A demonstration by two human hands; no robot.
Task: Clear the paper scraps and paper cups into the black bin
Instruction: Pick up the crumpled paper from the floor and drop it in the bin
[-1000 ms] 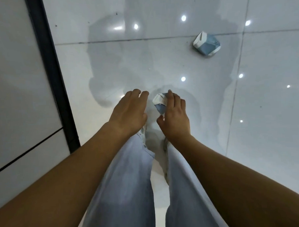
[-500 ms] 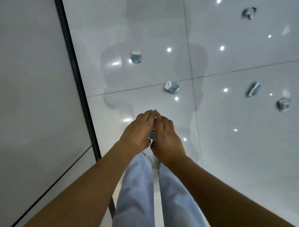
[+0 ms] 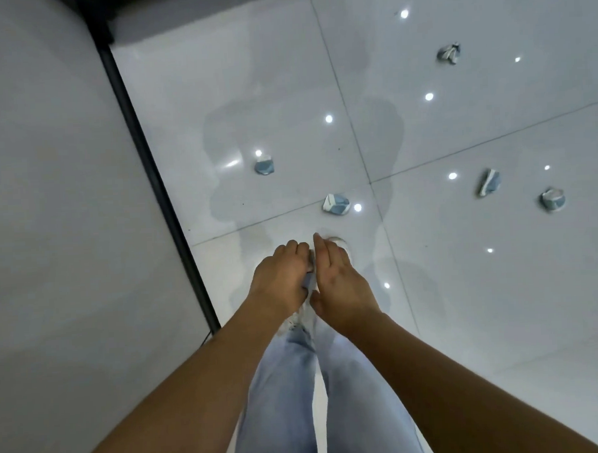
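**One scrap in hand, most still on the floor**

Your left hand (image 3: 282, 278) curls around a blue-white paper scrap (image 3: 310, 280), and your right hand (image 3: 341, 279) presses against it with straight fingers. At least six crushed cups and scraps, like the nearest crushed cup (image 3: 336, 204), lie scattered on the floor (image 3: 466, 321). The black bin isn't in view, so clearing looks barely begun.

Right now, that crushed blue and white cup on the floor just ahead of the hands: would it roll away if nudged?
Probably not far. The crushed cup looks flattened and creased, so it would likely skid on the glossy tile floor rather than roll. It seems thin paper, so likely light and easily squashed further.
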